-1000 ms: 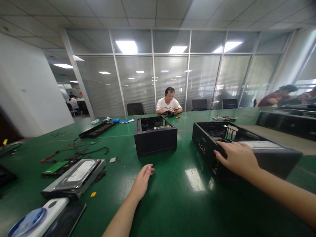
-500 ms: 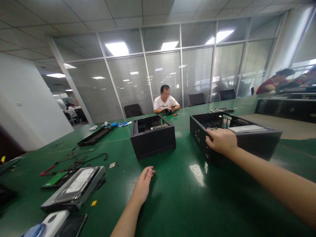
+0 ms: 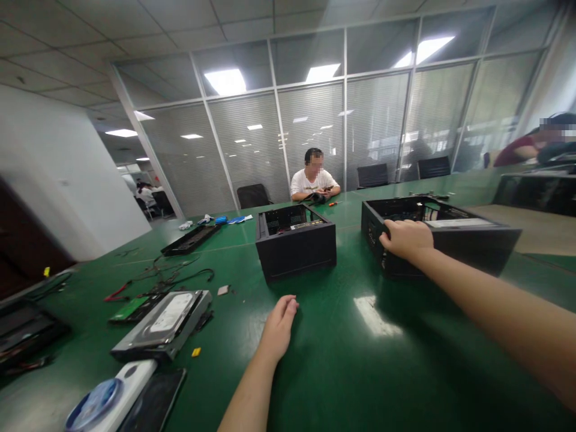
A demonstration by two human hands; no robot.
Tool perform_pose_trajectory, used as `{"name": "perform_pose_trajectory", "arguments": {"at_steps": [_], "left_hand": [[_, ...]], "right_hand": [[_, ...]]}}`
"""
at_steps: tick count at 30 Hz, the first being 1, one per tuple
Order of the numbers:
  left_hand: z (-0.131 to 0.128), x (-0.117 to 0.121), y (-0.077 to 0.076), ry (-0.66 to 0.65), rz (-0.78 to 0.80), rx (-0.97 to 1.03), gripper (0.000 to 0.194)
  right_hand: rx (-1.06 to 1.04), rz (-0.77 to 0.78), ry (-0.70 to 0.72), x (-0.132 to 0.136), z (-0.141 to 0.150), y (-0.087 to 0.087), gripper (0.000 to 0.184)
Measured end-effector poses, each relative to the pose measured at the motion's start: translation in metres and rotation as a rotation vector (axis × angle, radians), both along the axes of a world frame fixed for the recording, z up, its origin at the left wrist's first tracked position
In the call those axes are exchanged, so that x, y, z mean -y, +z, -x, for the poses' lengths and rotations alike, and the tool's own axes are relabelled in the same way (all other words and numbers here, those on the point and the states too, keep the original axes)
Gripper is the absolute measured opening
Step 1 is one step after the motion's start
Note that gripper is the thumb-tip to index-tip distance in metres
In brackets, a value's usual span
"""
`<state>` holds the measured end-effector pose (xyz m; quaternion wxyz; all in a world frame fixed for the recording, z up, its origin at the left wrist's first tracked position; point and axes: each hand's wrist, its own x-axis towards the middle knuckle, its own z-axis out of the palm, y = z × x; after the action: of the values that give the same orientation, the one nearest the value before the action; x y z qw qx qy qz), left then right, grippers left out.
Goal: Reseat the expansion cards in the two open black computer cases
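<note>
My right hand [image 3: 408, 237] has its fingers curled over the near left top edge of a black open-topped computer case [image 3: 454, 253], gripping it. The case lies on a green table [image 3: 342, 384], and its inside shows only in part. Nearer to me, my left hand [image 3: 279, 327] is low over the table with its fingers curled together, and no object shows in it. Just beyond that hand stands a smaller black computer case [image 3: 297, 255], open at the top, with a board visible inside.
At left lie a metal hard drive [image 3: 164, 324], a green circuit board [image 3: 132, 307], loose cables [image 3: 175, 276], a yellow piece [image 3: 196, 352] and a dark phone-like slab [image 3: 155, 399]. A black tray-like panel [image 3: 191, 240] lies further back. One person [image 3: 315, 180] sits across the table.
The view has swung left, so everything appears further right. My right hand keeps its grip on the same case edge, and my left hand stays low over the table with its fingers curled.
</note>
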<state>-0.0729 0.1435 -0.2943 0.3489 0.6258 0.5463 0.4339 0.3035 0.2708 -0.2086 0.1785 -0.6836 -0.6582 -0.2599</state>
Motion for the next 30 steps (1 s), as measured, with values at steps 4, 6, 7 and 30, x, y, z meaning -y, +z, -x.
{"name": "perform_pose_trajectory", "arguments": {"at_steps": [4, 6, 7, 30], "left_hand": [[-0.001, 0.001, 0.001, -0.016, -0.013, -0.007, 0.048], [0.0, 0.001, 0.0, -0.019, -0.021, -0.019, 0.047], [0.0, 0.001, 0.0, -0.02, -0.027, -0.022, 0.047], [0.008, 0.002, 0.003, 0.27, -0.192, 0.147, 0.034]], "right_hand": [[-0.104, 0.131, -0.133, -0.01, 0.01, 0.011, 0.063], [-0.094, 0.073, -0.124, -0.013, 0.027, 0.02, 0.069], [-0.074, 0.041, -0.058, -0.015, 0.039, 0.025, 0.07], [0.139, 0.139, 0.537, -0.048, 0.203, 0.037, 0.058]]}}
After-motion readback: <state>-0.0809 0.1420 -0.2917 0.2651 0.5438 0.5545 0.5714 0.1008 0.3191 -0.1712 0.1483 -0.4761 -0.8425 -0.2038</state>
